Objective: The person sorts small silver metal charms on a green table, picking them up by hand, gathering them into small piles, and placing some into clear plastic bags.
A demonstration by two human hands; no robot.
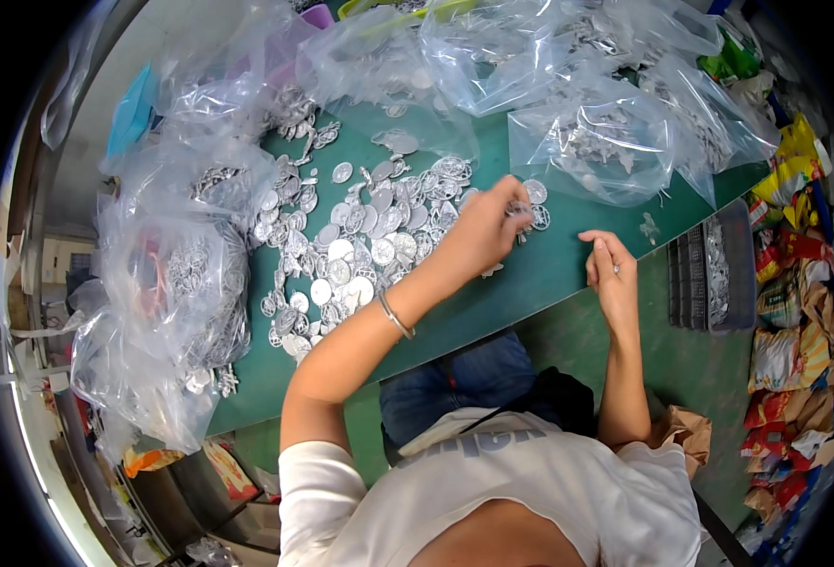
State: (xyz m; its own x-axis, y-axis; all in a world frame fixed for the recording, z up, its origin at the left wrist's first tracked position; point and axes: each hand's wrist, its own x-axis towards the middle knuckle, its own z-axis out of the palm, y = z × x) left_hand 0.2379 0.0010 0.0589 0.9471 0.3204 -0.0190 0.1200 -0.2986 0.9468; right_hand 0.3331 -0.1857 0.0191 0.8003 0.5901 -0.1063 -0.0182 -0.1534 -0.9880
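Note:
My left hand point(493, 225), with a bangle on its wrist, is over the green tabletop point(568, 227) with its fingers pinched. A small silver metal pendant point(519, 211) shows between thumb and fingers, its exact shape blurred. Beside those fingertips lie a few round medal pendants point(535, 192). To the left spreads a loose pile of silver medals and charms point(379, 227), many round or oval. My right hand point(613, 274) is held at the table's front edge, loosely bent with its fingers apart. Nothing shows in it.
Clear plastic bags of silver pieces point(606, 142) line the far side, and more bags point(176, 274) crowd the left. A dark plastic crate point(733, 265) holds silver pieces right of the table. Colourful packaging point(785, 321) is heaped along the right. A brown paper bag point(686, 435) stands near my right elbow.

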